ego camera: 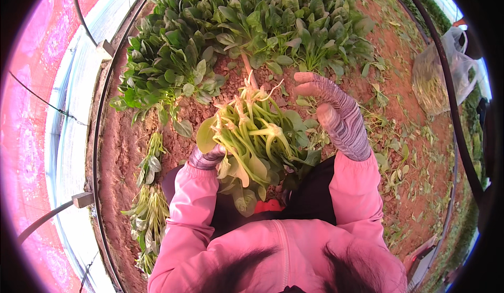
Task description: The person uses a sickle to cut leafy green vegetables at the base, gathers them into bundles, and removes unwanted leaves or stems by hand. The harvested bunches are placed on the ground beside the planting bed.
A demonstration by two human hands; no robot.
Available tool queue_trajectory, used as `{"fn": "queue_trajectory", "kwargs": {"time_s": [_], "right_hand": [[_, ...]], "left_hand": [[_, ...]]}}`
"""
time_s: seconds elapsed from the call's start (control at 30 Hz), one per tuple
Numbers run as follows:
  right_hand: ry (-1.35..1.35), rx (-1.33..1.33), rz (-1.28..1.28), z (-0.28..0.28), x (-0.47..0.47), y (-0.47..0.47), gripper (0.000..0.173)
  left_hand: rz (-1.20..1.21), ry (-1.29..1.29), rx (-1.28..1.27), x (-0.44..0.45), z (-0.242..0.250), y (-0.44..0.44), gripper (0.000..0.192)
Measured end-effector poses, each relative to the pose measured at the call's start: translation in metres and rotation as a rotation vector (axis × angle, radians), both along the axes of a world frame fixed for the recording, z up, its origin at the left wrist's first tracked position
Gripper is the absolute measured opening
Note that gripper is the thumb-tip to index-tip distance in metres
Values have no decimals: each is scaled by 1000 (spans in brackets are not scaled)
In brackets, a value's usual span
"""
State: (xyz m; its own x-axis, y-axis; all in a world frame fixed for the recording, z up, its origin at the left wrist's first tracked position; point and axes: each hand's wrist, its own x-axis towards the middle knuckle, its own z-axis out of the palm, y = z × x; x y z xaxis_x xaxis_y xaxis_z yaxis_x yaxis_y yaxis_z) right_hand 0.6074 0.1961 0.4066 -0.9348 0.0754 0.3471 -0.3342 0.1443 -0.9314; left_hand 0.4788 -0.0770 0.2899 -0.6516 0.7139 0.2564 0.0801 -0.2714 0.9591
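Note:
My left hand (208,157), in a striped knit glove, holds a bunch of leafy greens (256,135) that look like spinach. Its pale cut root ends point up and away from me, and its leaves hang towards my lap, hiding most of those fingers. To the right of the bunch, my right hand (340,115) is raised in a matching glove, fingers apart and nothing in them. Beyond the bunch, a thin wooden stick or handle (249,68) shows against the soil; its lower end is hidden behind the roots.
Standing greens (252,13) fill the bed ahead. Gathered bunches (151,218) lie on the soil at left, beside a black hose (95,147). Loose leaves (397,163) litter the right side. A clear plastic bag (435,72) with plant matter stands at far right, behind a dark curved pole (445,64).

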Motion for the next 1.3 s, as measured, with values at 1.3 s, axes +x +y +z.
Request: {"fn": "queue_trajectory", "kwargs": {"time_s": [1.3], "right_hand": [[247, -79, 43, -9, -28, -34, 87]], "left_hand": [[653, 1232, -648, 50, 113, 34, 62]]}}
